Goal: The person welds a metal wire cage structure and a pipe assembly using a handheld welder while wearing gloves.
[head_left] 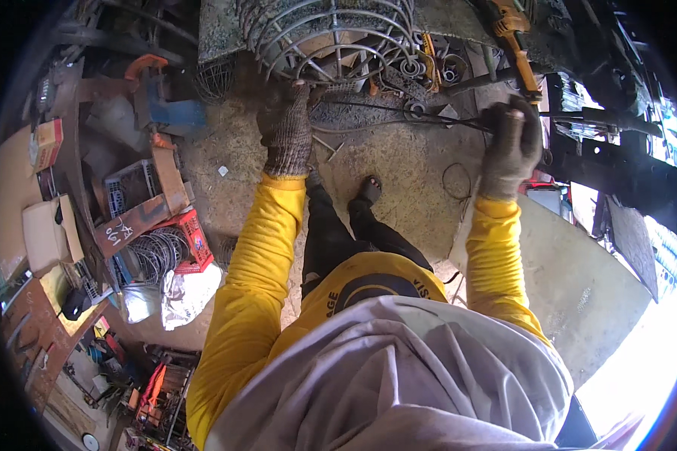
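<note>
Brown-gloved, your left hand (286,131) is at a round grey metal cage (337,46), right hand (510,146) by a thin dark rod (436,116), can't tell if they're gripping.

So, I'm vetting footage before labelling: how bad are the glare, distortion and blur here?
In the head view, glare burns out the lower right, beyond the pale panel; in the head view, the rim falls to black and straight edges bow near it; in the head view, knit texture shows on the left hand's glove, while the right hand looks somewhat softer.
</note>
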### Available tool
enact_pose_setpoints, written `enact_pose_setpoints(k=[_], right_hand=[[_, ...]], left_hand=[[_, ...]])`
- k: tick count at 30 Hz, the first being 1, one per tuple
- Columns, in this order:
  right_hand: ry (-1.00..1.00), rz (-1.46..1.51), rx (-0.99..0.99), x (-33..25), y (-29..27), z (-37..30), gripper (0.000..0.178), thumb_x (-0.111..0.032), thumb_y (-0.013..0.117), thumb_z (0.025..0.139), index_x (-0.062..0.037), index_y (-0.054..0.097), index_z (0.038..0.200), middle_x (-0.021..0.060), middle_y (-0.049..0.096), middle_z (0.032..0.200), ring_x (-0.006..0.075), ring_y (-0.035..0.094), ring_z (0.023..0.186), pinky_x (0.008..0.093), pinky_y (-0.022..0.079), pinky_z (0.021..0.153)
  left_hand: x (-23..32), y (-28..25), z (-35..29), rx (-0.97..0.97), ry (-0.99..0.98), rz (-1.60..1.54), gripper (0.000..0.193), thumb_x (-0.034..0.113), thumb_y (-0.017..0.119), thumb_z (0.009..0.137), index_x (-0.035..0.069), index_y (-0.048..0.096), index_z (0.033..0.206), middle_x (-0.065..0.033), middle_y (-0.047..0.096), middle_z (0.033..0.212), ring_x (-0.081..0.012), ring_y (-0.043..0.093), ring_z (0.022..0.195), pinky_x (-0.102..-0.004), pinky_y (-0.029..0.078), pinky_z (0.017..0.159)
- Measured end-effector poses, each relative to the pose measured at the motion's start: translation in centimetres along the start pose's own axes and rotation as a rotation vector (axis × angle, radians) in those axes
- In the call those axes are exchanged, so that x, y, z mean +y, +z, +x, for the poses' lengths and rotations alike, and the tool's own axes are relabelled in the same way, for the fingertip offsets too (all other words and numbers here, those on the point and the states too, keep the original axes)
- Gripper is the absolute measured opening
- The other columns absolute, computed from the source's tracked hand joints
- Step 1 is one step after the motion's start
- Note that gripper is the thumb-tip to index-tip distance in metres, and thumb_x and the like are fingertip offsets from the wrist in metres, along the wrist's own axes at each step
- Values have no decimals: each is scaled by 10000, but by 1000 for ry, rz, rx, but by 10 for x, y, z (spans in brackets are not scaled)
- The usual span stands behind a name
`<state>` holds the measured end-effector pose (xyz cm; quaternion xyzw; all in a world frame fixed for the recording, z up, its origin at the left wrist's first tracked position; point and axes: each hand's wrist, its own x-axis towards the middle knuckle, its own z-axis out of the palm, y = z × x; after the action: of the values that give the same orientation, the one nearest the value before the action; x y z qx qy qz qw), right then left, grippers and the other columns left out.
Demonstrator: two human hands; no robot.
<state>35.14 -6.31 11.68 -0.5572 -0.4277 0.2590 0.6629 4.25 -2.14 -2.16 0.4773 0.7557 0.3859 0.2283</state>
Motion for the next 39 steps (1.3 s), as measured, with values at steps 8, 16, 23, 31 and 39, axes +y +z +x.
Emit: enact_pose_setpoints(k=[8, 16, 23, 31, 39], right_hand=[[-146, -469, 568, 1, -110, 100, 388, -272, 658, 927, 6, 601, 1193, 123, 665, 1037, 188, 625, 945, 309, 491, 867], [285, -853, 561, 33, -186, 164, 766, -584, 692, 757, 19, 594, 1219, 237, 612, 1232, 368, 562, 1194, 407, 427, 1004], [379, -1177, 277, 64, -205, 217, 744, -669, 599, 770, -66, 651, 1201, 198, 614, 1264, 340, 571, 1194, 414, 436, 986], [349, -1089, 617, 36, -176, 231, 841, -667, 639, 760, 58, 628, 1185, 249, 623, 1217, 367, 575, 1173, 414, 425, 996], [-382, -820, 96, -38, -288, 202, 169, -162, 661, 842, 3, 661, 880, 118, 677, 877, 211, 653, 754, 338, 524, 668]], left_hand=[[82, -30, -21, -176, -59, -747, 335, 177, 525, 977, -11, 582, 1249, -111, 620, 1214, -201, 591, 1076, -323, 442, 967], [62, -17, -11, -183, -12, -877, 295, 67, 573, 931, -24, 595, 1211, -126, 598, 1240, -221, 614, 1052, -327, 514, 903], [74, -19, -17, -199, -42, -1081, 249, 98, 632, 912, 25, 632, 1150, -81, 638, 1144, -162, 610, 947, -356, 525, 807], [1, 0, 4, -16, -119, -676, 497, 151, 727, 870, 9, 531, 1304, -102, 590, 1256, -222, 599, 1087, -363, 540, 853], [26, 7, 1, -167, -16, -834, 440, 44, 702, 860, -3, 531, 1263, -181, 580, 1232, -291, 625, 1066, -391, 578, 858]])
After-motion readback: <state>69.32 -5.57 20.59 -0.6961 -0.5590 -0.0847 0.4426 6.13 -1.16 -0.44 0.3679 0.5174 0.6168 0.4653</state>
